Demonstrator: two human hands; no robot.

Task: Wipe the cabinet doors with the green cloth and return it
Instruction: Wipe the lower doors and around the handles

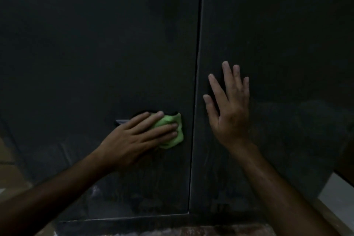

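Observation:
Two dark cabinet doors fill the view, split by a vertical gap near the middle. My left hand (138,136) presses a bunched green cloth (172,130) flat against the left door (95,53), low down and close to the gap. The cloth partly covers the door's handle (120,121), whose left end shows beside my wrist. My right hand (229,105) lies flat on the right door (277,44) with fingers spread, holding nothing.
The doors' bottom edge (134,218) runs across the lower view, with a worn reddish surface (191,231) below it. A pale surface (337,193) shows at the lower right, and a brownish one (9,168) at the left edge.

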